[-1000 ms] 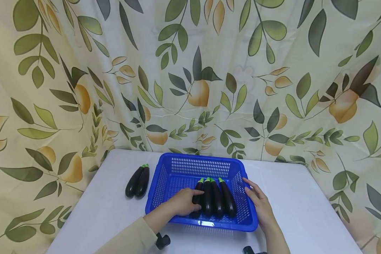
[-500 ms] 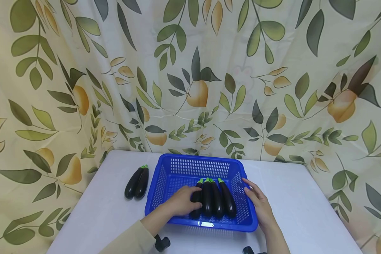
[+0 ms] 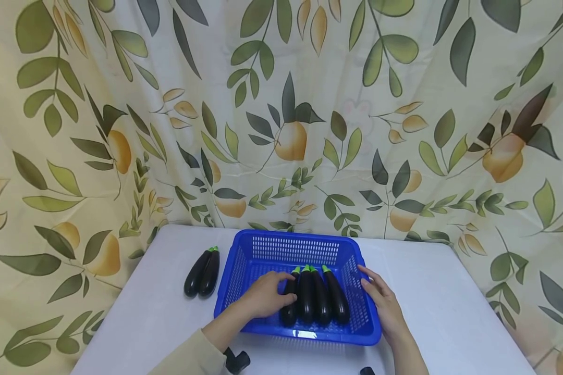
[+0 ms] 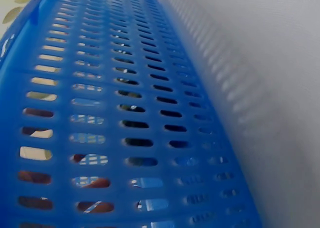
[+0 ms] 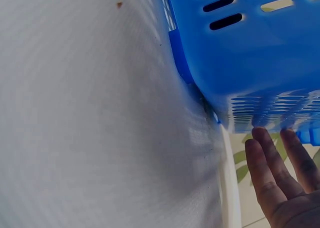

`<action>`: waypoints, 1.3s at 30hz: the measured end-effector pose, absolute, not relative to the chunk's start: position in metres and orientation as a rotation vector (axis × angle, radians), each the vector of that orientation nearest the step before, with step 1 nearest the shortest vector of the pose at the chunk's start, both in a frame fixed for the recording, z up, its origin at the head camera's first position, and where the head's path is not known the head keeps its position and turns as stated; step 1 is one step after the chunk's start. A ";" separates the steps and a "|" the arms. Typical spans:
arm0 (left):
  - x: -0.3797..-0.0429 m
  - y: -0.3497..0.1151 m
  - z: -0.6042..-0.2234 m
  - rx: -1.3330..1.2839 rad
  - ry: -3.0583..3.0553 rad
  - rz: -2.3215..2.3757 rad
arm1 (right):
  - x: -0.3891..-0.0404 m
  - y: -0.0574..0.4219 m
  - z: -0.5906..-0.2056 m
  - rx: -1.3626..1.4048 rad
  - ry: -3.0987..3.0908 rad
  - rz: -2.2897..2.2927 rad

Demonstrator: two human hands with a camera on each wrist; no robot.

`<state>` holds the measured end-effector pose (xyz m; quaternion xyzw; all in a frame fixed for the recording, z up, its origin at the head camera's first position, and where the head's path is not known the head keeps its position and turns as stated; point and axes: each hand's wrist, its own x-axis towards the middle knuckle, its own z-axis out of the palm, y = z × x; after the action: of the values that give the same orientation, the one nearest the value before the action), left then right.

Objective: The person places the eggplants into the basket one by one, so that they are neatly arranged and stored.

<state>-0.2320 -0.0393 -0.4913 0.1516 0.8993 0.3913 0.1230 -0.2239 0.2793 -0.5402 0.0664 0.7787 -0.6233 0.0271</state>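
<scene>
A blue slatted basket (image 3: pixel 300 234) sits on the white-covered table. On its right side several dark eggplants with green stem ends lie in a row. The leftmost eggplant (image 3: pixel 288 315) has my left hand (image 3: pixel 267 294) right at it, thumb and fingers spread over its upper left side. At the basket's right wall is my right hand (image 3: pixel 384 307), its fingertips at the rim. The right wrist view has straight fingers (image 5: pixel 259 173) close against the basket's outer wall (image 5: pixel 250 53). In the left wrist view the slotted wall (image 4: pixel 110 88) hides my left hand's fingers.
Two more eggplants (image 3: pixel 209 273) lie side by side on the table (image 3: pixel 169 317), left of the basket. A curtain with a fruit and leaf print (image 3: pixel 281 182) hangs along the table's back edge. Black wrist gear (image 3: pixel 236 362) shows below my left forearm.
My left hand has drawn slightly left and up off the leftmost eggplant, its fingers loosening, and more of that eggplant shows. The right hand keeps its place at the basket.
</scene>
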 end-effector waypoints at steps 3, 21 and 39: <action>-0.233 -0.042 -0.491 0.457 2.626 1.148 | -0.224 0.279 -0.540 0.211 2.413 -1.918; -0.236 -0.070 -0.464 0.463 2.668 1.217 | -0.223 0.282 -0.544 0.206 2.390 -1.938; -0.240 -0.103 -0.448 0.381 2.755 1.185 | -0.222 0.281 -0.544 0.205 2.411 -1.937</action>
<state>-0.2395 -0.1034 -0.4478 0.1260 0.9097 0.3912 0.0592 -0.2225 0.2808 -0.5443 0.0662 0.7777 -0.6248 0.0213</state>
